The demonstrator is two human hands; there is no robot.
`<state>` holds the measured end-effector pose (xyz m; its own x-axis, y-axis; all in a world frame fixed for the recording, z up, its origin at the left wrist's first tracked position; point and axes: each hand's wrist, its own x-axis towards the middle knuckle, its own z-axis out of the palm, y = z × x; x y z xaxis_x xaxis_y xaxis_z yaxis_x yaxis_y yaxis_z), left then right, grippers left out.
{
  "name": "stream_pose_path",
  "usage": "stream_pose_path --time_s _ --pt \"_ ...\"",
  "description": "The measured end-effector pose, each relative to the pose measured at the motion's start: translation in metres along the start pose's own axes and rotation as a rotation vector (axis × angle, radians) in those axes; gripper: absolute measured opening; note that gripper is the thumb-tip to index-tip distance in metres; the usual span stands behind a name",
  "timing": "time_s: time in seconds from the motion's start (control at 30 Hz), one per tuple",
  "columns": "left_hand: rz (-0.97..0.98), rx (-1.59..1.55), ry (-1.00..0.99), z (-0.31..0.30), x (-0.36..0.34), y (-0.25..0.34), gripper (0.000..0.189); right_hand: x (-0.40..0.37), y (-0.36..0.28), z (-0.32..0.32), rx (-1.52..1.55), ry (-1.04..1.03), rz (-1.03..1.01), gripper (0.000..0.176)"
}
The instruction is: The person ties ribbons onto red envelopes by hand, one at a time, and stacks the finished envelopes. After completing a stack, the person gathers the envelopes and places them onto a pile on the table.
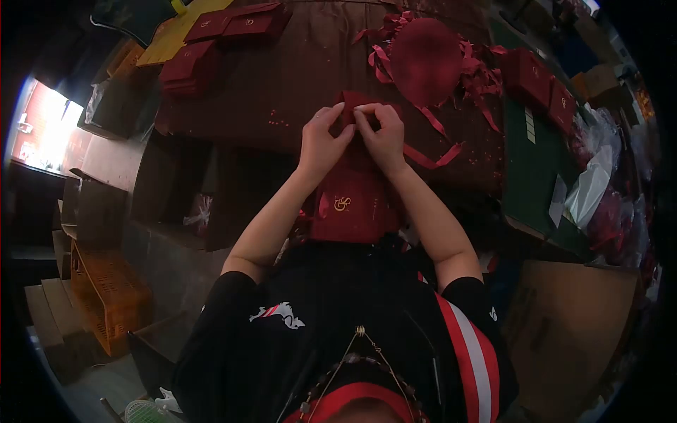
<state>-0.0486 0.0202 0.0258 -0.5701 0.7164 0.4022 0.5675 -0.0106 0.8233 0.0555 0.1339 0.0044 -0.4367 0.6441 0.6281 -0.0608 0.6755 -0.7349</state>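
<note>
Red piece [357,97], partly hidden by left hand [322,139] and right hand [383,139]; yellow sheet [168,44], cropped by upper edge.

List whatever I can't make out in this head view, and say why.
- Head view: exactly how the left hand and right hand grip the red piece; their own fingers cover part of it.
- Head view: the tiny marks beside the gold logo; too small to read.
- Head view: the rest of the green mesh object; cut off by the bottom edge.
- Head view: details in the bright opening; washed out by glare.
</note>
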Motion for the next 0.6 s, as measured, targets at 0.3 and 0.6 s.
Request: stream_pose_path --time_s 0.3,0.6 --pt "0.088 0.112 -0.297 -0.019 0.017 0.01 0.049 0.02 -0.004 -0.021 -0.093 -0.109 0.044 0.015" --pt "-0.278 -0.341 -0.4 0.007 0.034 -0.025 0.031 0.016 0.017 -0.033 0.109 -0.176 0.309 0.024"
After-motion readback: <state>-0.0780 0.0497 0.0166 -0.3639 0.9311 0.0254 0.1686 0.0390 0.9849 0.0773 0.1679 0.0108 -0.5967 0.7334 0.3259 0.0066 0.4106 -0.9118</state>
